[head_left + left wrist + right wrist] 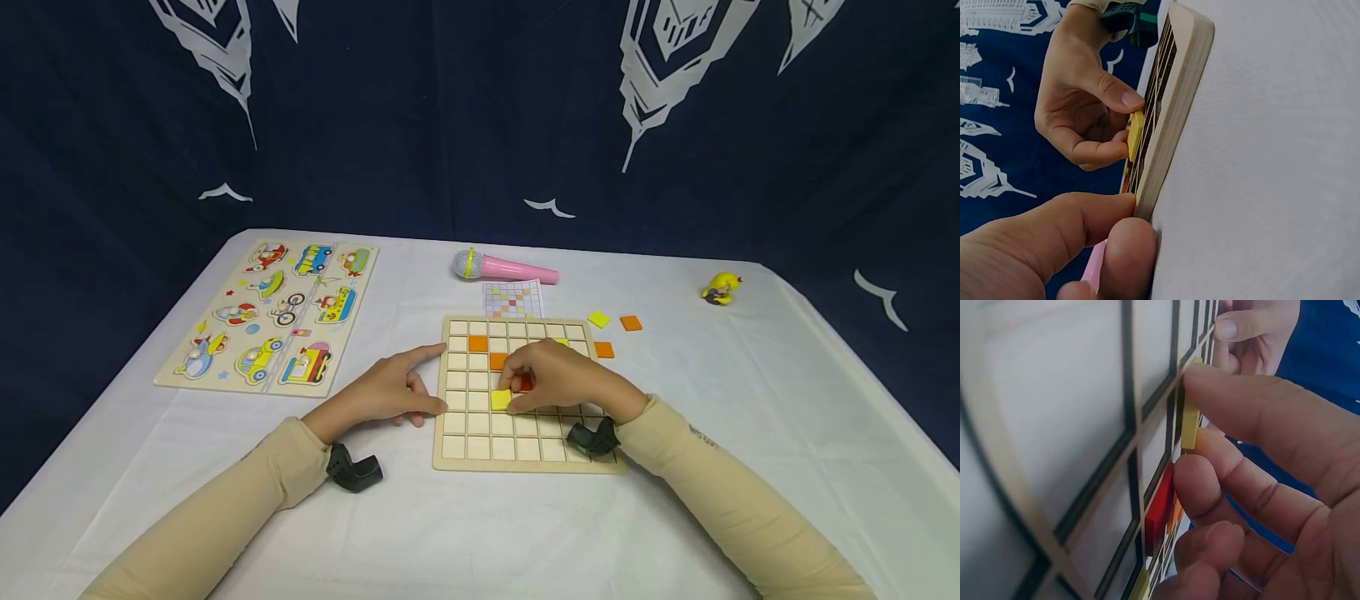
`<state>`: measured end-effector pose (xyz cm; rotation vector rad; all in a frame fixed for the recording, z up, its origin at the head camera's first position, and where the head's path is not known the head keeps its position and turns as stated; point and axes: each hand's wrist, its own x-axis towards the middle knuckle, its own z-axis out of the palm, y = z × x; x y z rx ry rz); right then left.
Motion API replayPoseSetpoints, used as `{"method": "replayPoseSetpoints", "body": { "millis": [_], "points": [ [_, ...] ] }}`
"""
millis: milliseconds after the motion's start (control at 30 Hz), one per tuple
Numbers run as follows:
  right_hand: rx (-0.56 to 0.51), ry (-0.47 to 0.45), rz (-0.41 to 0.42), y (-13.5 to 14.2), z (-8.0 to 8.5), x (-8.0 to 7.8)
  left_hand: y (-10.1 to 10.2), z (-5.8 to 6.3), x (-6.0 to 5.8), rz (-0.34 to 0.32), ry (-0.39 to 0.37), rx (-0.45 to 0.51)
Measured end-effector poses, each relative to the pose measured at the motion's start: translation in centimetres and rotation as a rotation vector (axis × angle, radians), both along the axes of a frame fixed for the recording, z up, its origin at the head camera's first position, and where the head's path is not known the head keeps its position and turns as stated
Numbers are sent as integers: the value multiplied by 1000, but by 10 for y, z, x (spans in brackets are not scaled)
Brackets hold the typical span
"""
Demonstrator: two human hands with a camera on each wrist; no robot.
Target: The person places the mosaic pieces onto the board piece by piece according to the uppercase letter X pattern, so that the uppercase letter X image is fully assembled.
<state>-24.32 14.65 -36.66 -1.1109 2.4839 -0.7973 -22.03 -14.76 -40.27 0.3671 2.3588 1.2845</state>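
Note:
My right hand (553,373) pinches a yellow square tile (501,400) between thumb and fingertips, low over a wooden grid board (525,466). From the right wrist view, that tile (1190,422) stands right at a cell near the board's middle. Along the board's left edge, my left hand (384,388) touches the frame with an outstretched index finger and the thumb. Orange tiles (477,343) and a red tile (527,383) lie in cells on a diagonal. Another yellow tile (560,341) shows behind the right hand, which hides part of the grid.
Loose orange tiles (631,322) and a yellow tile (599,319) lie off the board's upper right. A coloured pattern card (513,298) and a pink toy microphone (517,270) lie behind it. A vehicle puzzle board (232,350) is at left, a yellow duck figure (722,287) far right.

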Motion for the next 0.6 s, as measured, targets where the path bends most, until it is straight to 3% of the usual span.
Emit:
{"method": "replayPoseSetpoints", "body": {
  "millis": [333,600],
  "points": [
    [-10,-10,-5,10,5,0,0,-1,-1,-4,4,-5],
    [-91,-57,-31,33,5,-4,-1,-1,-1,-7,7,-5]
  ]
}}
